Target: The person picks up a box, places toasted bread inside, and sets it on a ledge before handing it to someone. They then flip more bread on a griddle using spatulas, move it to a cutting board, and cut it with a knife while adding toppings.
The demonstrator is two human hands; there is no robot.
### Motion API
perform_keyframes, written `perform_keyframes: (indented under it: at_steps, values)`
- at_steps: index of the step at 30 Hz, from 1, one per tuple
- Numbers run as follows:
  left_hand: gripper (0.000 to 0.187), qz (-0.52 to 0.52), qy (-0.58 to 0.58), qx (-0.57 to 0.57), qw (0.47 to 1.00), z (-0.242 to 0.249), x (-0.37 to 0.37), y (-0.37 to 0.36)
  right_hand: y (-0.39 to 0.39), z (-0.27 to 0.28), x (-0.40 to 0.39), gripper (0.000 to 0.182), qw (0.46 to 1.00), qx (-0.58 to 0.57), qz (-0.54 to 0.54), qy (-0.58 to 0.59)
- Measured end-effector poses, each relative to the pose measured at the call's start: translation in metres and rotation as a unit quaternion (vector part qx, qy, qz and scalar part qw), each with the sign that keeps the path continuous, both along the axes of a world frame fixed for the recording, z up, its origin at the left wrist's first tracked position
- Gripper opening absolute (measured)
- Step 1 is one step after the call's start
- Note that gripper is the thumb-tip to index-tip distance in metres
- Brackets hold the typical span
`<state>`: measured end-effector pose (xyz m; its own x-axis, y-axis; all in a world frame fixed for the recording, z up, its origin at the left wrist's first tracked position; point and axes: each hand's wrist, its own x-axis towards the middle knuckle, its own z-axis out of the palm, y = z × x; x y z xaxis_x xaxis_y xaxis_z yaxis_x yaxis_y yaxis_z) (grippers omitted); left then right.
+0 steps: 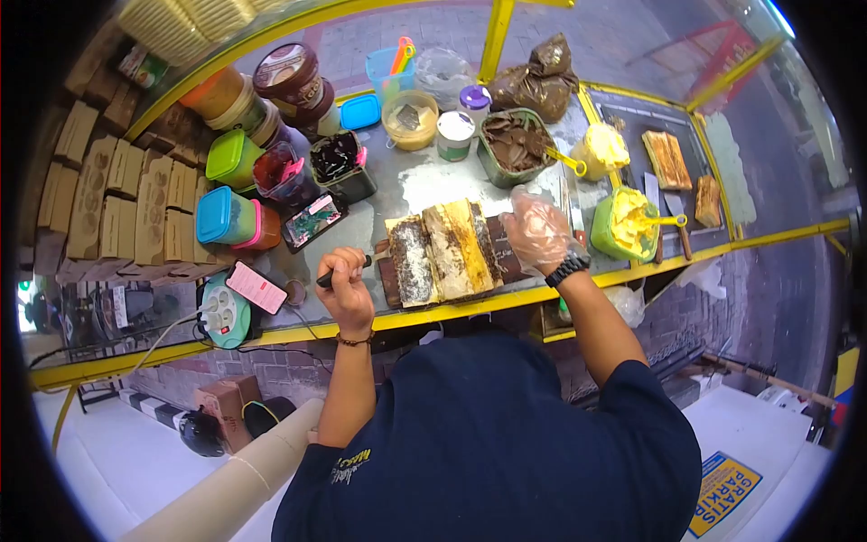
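Observation:
My left hand (345, 287) is closed around a black handle (327, 278), held just left of a brown board (390, 280); the working end of this tool does not show clearly. On the board lie two slabs of toasted bread side by side: the left slab (415, 262) has a dark and whitish speckled top, the right slab (454, 248) a yellow and brown one. My right hand (540, 230), in a clear plastic glove, is over the board's right end, apart from the bread. Its fingers look loosely extended, with nothing seen in them.
Behind the board stand a tub of chocolate spread (517, 144) and a white jar (455, 135). To the right are a green tub of yellow spread (623, 226) and a griddle with toasted bread (666, 161). Phones (256, 287), a power strip (224, 312) and stacked boxes (117, 199) are left.

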<state>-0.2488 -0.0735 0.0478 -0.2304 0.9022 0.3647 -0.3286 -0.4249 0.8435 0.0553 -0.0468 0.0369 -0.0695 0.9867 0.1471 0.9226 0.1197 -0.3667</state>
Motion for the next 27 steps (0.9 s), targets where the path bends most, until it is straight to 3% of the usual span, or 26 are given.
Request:
perform_keyframes:
  at_steps: [3, 6, 7, 9, 13, 18, 24, 27]
  values:
    - [0.023, 0.031, -0.027, -0.002, 0.999, -0.005, -0.006, -0.001, 0.051, 0.004, -0.013, 0.021, 0.988, 0.143, 0.051, 0.023]
    - [0.023, 0.058, -0.041, -0.002, 0.997, 0.002, -0.013, -0.007, 0.117, 0.013, -0.028, 0.016, 0.97, 0.217, 0.1, 0.045]
    - [0.023, 0.068, -0.041, 0.003, 0.997, 0.005, -0.016, -0.01, 0.139, 0.017, -0.033, 0.022, 0.988, 0.124, 0.081, 0.049]
    - [0.023, 0.084, -0.036, 0.01, 0.996, 0.012, -0.021, -0.018, 0.188, 0.017, -0.049, 0.02, 0.987, 0.082, 0.119, 0.073]
    - [0.022, 0.117, -0.029, 0.002, 0.993, 0.019, -0.03, -0.037, 0.237, 0.038, -0.104, 0.024, 0.975, -0.084, 0.157, -0.135]
    - [0.021, 0.175, -0.027, -0.009, 0.984, 0.02, -0.038, -0.065, 0.256, 0.01, -0.13, 0.03, 0.901, -0.014, 0.376, -0.217]
    - [0.021, 0.212, -0.053, 0.009, 0.976, 0.026, -0.042, -0.08, 0.3, 0.02, -0.104, 0.023, 0.884, -0.091, 0.381, -0.256]
    - [0.021, 0.217, -0.033, 0.015, 0.976, 0.028, -0.044, -0.079, 0.291, 0.055, -0.107, 0.027, 0.897, -0.139, 0.267, -0.323]
